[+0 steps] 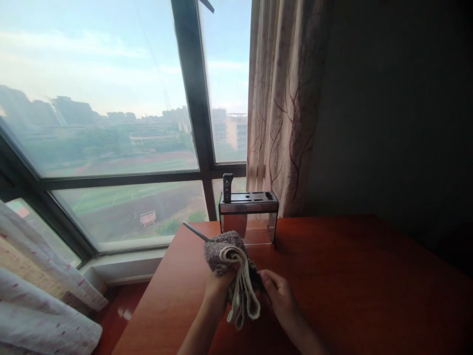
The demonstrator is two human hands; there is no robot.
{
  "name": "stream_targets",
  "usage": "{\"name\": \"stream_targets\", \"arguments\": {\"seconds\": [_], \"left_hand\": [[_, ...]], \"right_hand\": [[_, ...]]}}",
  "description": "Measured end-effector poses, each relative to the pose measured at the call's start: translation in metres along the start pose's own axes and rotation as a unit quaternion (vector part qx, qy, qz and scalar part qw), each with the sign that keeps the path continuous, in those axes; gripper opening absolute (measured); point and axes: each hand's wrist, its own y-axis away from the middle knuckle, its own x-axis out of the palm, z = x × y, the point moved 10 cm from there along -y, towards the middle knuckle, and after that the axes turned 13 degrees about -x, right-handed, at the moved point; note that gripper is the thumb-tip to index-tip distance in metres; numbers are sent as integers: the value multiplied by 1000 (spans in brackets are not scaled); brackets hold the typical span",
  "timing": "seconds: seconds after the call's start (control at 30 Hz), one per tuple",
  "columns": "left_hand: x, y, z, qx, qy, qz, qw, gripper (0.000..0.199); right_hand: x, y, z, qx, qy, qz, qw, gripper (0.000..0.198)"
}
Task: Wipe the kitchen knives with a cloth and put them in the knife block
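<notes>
Knife block [249,208], patterned curtain [275,98] behind, stood beyond left hand [219,286], which, angled forward, clutched folded towel [221,254]; right hand [281,296], angled inward, gripped black handle [261,283].

To my right, the surface [354,286] gives my right fingers [269,280] wide room to pass sideways. Straight ahead, beyond the bunched cloth [246,281], the clear-sided rack [249,208] stands in the way, and the black handle [227,187] upright at its left end makes that side taller. The grey end [195,231] jutting from the cloth obstructs my forward-left path. Behind the rack, curtain [281,108] and window frame [205,175] limit my reach.
</notes>
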Motion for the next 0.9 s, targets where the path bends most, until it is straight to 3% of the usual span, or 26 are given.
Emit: {"name": "stream_targets", "arguments": {"seconds": [0.1, 0.2, 0.27, 0.33, 0.47, 0.57, 0.63, 0.7, 0.8, 0.9], "left_hand": [[2, -3, 2, -14, 9, 11, 1000, 41], [5, -1, 1, -19, 20, 13, 1000, 40], [7, 1, -1, -14, 31, 7, 999, 41], [9, 3, -2, -12, 34, 4, 999, 41], [8, 2, 1, -29, 18, 2, 999, 39], [1, 0, 0, -27, 14, -5, 1000, 43], [0, -1, -2, -15, 11, -1, 1000, 45], [1, 0, -4, -4, 5, 11, 1000, 46], [3, 4, -6, -2, 6, 9, 1000, 48], [1, 6, -13, 4, 28, -9, 1000, 49]], "right_hand": [[1, 0, 26, -141, 128, 27, 981, 37], [2, 7, 43, -244, 270, 28, 931, 31], [3, 11, 50, -283, 332, 28, 899, 31], [5, 12, 53, -290, 340, 38, 894, 31], [4, 4, 46, -208, 210, 47, 954, 33], [2, -1, 13, -39, 51, 33, 997, 46], [8, 5, -16, 102, -61, 41, 992, 52], [18, 14, -32, 197, -156, 68, 966, 53], [22, 16, -30, 211, -207, 94, 951, 50], [13, 7, -16, 145, -151, 83, 974, 49]]}}
